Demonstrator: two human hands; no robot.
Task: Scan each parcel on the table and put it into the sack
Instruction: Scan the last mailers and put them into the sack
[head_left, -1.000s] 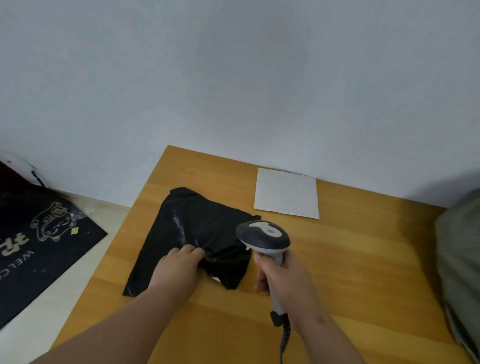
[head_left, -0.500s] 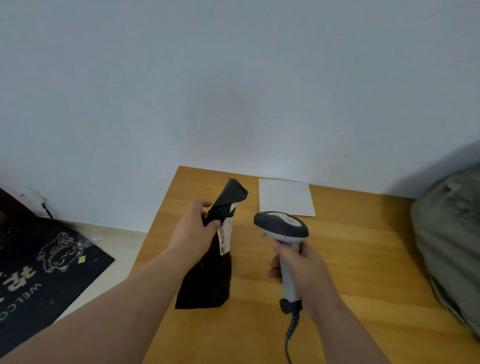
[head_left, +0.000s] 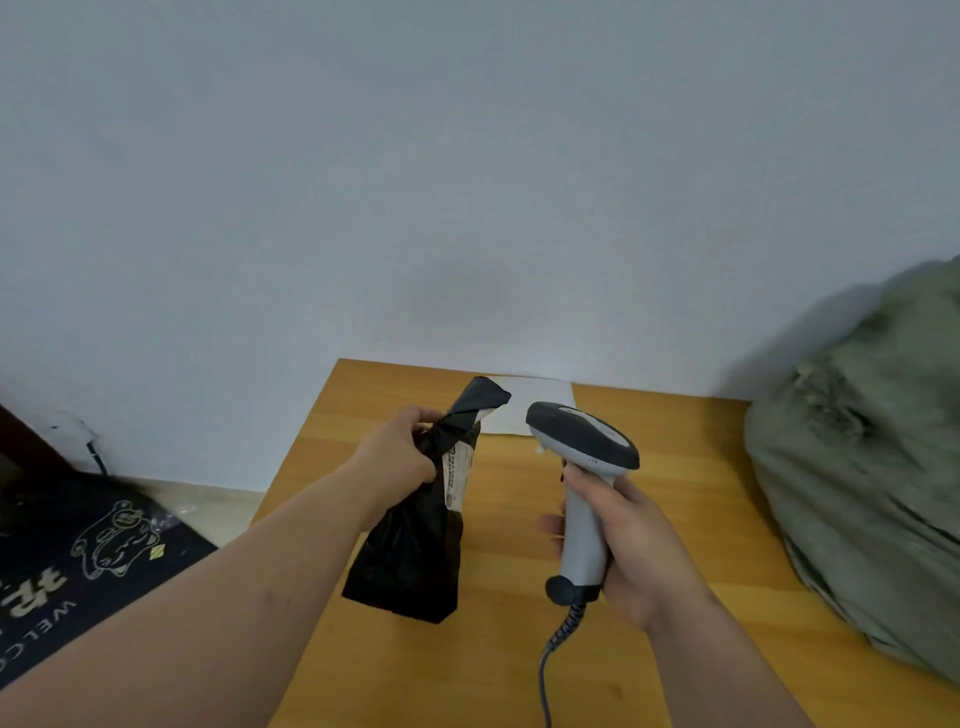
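Limp black plastic parcel (head_left: 415, 525) – pinched in my left hand (head_left: 400, 457), label creased; grey handheld scanner (head_left: 582, 467) gripped in my right hand (head_left: 634, 551) – misread likely.

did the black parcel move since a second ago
Yes. The black parcel lay flat on the table then; now the left hand grips its top and holds it upright above the tabletop.

Black parcel (head_left: 415, 540) hanging upright, white label, grey-green sack (head_left: 872, 467) right
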